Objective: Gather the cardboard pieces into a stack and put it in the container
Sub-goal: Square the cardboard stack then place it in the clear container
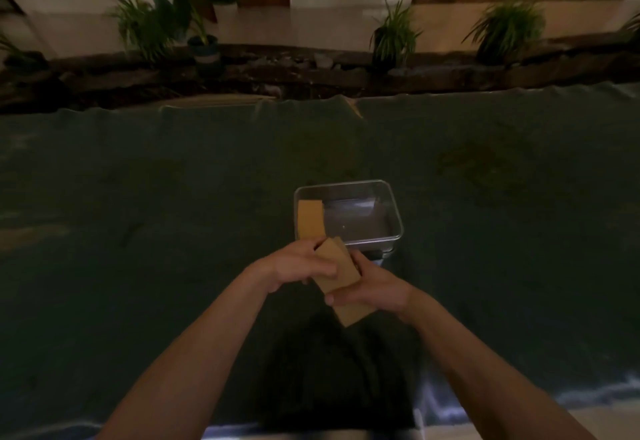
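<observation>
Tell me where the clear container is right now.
In the head view the clear container sits on the dark cloth at centre, just beyond both hands, with one cardboard piece against its left wall.

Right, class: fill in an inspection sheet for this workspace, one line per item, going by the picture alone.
Surface: dark green cloth over the table, wrinkled at the far edge.
Job's things: clear plastic container holds one cardboard piece at its left side; cardboard stack held short of the container.
Clutter: nothing seen.
Grippers: left hand and right hand both grip the cardboard stack.
Cables: nothing seen.
Surroundings: potted plants and a rock border beyond the table.
</observation>
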Demonstrator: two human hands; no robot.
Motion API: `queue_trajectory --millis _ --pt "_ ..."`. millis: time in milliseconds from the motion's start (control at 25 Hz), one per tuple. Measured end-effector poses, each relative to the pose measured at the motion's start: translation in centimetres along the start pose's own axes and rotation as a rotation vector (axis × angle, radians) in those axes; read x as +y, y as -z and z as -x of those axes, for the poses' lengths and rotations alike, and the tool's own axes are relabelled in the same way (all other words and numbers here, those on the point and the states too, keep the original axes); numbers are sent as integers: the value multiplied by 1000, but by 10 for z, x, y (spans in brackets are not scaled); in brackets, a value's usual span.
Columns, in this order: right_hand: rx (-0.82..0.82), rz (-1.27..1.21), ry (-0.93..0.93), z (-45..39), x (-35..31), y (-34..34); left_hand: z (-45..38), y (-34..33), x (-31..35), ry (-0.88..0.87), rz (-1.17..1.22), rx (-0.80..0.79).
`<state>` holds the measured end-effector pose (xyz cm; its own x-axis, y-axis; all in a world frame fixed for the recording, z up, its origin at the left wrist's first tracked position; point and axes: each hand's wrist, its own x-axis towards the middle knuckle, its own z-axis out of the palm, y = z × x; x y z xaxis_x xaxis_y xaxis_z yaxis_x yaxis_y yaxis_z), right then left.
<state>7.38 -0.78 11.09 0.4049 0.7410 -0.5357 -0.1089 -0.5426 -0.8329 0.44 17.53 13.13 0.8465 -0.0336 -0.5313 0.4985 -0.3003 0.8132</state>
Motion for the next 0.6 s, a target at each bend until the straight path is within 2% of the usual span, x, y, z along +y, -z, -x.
queue_trajectory --millis 120,240,400,480,600 --pt "84 -128 12 3 10 34 -34 -10 28 106 106 31" --pt "173 -323 -16 3 22 76 -71 -47 53 124 374 205" --pt "171 -370 11 -1 24 118 -114 -106 87 146 765 470" --pt "149 -388 40 -3 28 131 -127 -118 101 171 791 573" --pt "95 -454 -20 -11 27 143 -138 -120 112 157 717 620"
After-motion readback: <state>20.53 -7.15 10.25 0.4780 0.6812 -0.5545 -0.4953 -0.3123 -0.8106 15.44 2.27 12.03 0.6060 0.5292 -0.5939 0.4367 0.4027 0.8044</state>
